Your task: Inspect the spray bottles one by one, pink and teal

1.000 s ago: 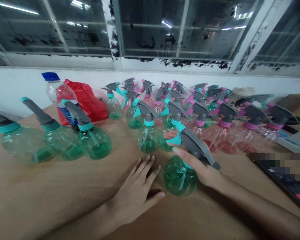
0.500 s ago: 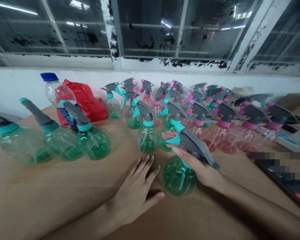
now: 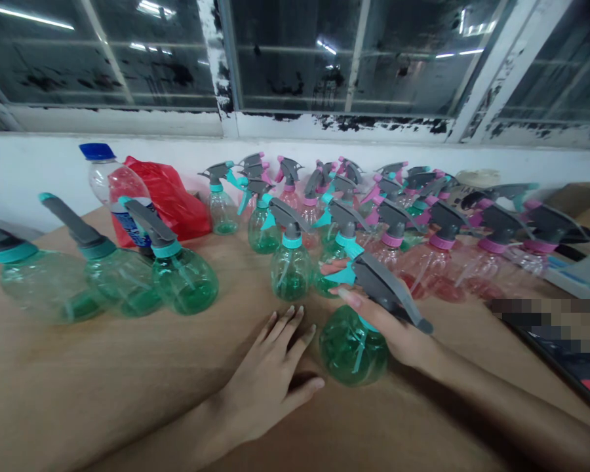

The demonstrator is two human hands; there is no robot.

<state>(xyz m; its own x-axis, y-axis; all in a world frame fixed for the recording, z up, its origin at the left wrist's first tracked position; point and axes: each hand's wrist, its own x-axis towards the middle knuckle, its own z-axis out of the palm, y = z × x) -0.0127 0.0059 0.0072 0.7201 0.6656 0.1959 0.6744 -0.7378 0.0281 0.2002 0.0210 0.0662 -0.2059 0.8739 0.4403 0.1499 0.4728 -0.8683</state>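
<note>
My right hand (image 3: 391, 324) is closed around the neck of a green spray bottle (image 3: 353, 351) with a grey and turquoise trigger head (image 3: 376, 278). The bottle leans a little, and whether its base touches the table I cannot tell. To its left, my left hand (image 3: 270, 370) lies palm down on the wooden table (image 3: 167, 367), fingers spread, apart from the bottle. Just beyond my left fingertips stands another green spray bottle (image 3: 291, 269). Beyond my right hand are pink spray bottles (image 3: 425, 262).
Several green spray bottles (image 3: 184, 285) stand in a row at left. Behind them are a blue-capped drink bottle (image 3: 101, 180) and a red plastic bag (image 3: 170, 200). More spray bottles crowd toward the wall. A dark flat device (image 3: 560, 351), partly blurred out, lies at right.
</note>
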